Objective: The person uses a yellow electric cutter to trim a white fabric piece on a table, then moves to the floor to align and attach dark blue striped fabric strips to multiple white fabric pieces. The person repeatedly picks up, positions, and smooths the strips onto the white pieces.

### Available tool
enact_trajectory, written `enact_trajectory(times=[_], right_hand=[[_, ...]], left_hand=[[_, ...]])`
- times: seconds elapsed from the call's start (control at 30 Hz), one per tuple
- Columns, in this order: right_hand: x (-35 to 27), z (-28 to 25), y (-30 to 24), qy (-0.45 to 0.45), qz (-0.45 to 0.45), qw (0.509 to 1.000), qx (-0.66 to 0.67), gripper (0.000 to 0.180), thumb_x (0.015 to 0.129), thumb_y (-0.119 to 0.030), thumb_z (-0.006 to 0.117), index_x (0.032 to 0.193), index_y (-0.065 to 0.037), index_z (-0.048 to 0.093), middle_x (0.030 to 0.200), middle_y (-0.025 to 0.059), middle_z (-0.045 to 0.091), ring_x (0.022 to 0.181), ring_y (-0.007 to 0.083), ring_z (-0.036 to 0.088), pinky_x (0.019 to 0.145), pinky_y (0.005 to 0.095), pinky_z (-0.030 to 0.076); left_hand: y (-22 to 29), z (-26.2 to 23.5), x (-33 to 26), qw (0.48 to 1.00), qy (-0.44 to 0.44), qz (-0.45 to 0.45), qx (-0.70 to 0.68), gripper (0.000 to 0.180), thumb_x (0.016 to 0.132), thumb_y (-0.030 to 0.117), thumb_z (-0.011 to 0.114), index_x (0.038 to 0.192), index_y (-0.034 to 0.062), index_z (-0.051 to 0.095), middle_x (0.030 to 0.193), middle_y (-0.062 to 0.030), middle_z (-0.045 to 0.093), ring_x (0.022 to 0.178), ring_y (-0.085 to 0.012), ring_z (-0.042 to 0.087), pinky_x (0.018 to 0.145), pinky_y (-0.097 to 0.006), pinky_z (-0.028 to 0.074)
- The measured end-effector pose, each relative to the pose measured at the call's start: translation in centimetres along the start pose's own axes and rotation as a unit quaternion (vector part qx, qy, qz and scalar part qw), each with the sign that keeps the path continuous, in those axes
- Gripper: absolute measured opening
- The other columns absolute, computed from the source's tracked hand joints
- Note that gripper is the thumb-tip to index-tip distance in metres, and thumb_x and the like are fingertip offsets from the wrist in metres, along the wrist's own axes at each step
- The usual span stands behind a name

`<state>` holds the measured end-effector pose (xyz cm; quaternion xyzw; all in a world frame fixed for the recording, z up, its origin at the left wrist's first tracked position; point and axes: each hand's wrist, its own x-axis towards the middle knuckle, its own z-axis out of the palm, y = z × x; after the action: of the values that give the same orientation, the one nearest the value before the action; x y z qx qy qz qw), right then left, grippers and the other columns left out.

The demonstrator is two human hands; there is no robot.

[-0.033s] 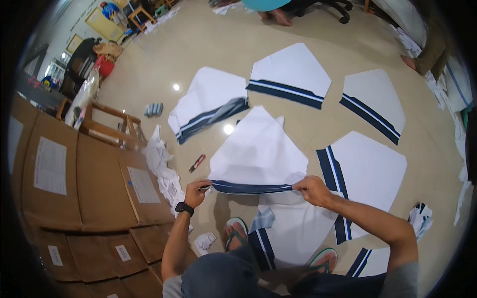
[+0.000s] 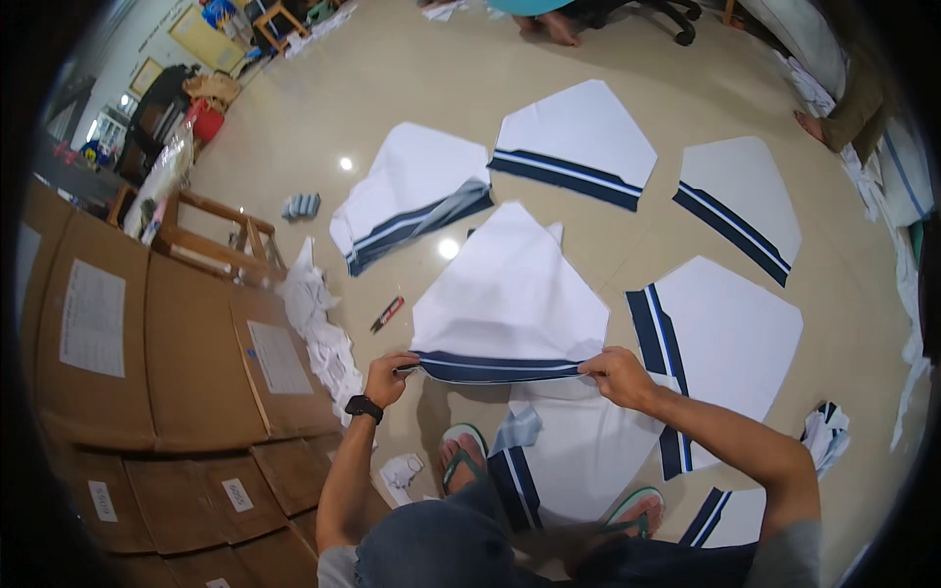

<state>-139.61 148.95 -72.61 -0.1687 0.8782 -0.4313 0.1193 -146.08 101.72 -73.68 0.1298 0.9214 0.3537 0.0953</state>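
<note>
A white fabric panel (image 2: 505,294) with a navy striped band is held stretched by that band's two ends, the left hand (image 2: 388,378) and right hand (image 2: 616,375) both pinched closed on it, low over the floor (image 2: 294,137). Laying it flat seems in hand; even lowering is called for. Brown cardboard boxes (image 2: 127,353) with white rectangular labels (image 2: 92,317) are stacked at the floor's left edge.

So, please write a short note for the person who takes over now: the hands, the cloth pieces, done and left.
Left hand and right hand each pinch one end of the navy band of a white cloth piece, stretched over the floor.
Done: four similar pieces lie flat around it.
Left: this piece is not laid down; more lie by the feet.
</note>
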Motion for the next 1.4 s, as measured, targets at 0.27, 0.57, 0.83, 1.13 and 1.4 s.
enact_trajectory(times=[0.27,0.57,0.83,1.13,1.4], right_hand=[[-2.1,4.6,-0.1,-0.091,-0.034,0.967,-0.237,0.027,0.078,0.003,0.062,0.098,-0.011,0.073,0.102,0.0035,0.073,0.107,0.0204,0.064,0.112,0.0504,0.031],[-2.9,6.5,-0.5,-0.045,-0.033,0.958,-0.283,0.023,0.083,-0.002,0.060,0.100,-0.010,0.073,0.100,0.0023,0.072,0.106,0.0212,0.064,0.114,0.0519,0.026],[-8.1,11.8,-2.7,-0.046,-0.067,0.986,-0.143,0.017,0.090,-0.021,0.061,0.090,-0.004,0.065,0.086,0.0118,0.064,0.083,0.0287,0.062,0.075,0.0425,0.047],[-11.5,18.3,-6.0,-0.125,-0.211,0.933,-0.262,0.016,0.085,-0.023,0.061,0.095,-0.012,0.068,0.093,0.0046,0.062,0.091,0.0207,0.058,0.072,0.0366,0.043],[-14.3,14.3,-4.7,-0.257,-0.093,0.935,-0.225,0.019,0.082,-0.020,0.063,0.097,-0.008,0.066,0.095,0.0081,0.065,0.090,0.0253,0.067,0.071,0.0370,0.051]], left_hand=[[-2.5,3.4,-2.3,0.998,-0.041,0.039,0.033,0.034,0.076,-0.016,0.058,0.103,-0.0012,0.072,0.113,-0.0153,0.069,0.101,-0.0319,0.068,0.088,-0.037,0.056],[-3.1,3.1,-2.7,0.990,-0.066,0.067,0.101,0.035,0.073,-0.010,0.058,0.103,0.0013,0.072,0.120,-0.0159,0.067,0.107,-0.0360,0.064,0.094,-0.041,0.052],[2.9,5.0,-2.8,0.993,0.008,0.073,0.092,0.027,0.076,0.000,0.065,0.102,0.0026,0.071,0.109,-0.0162,0.068,0.095,-0.0326,0.065,0.086,-0.040,0.052],[10.6,16.0,-6.2,0.982,-0.088,0.123,0.109,0.024,0.086,0.026,0.069,0.090,0.0030,0.067,0.085,-0.0133,0.068,0.076,-0.0323,0.065,0.066,-0.041,0.050],[8.3,13.0,-10.3,0.781,-0.088,-0.395,-0.476,0.012,0.088,0.012,0.064,0.091,0.0011,0.064,0.083,-0.0004,0.064,0.067,-0.0127,0.059,0.056,-0.029,0.046]])
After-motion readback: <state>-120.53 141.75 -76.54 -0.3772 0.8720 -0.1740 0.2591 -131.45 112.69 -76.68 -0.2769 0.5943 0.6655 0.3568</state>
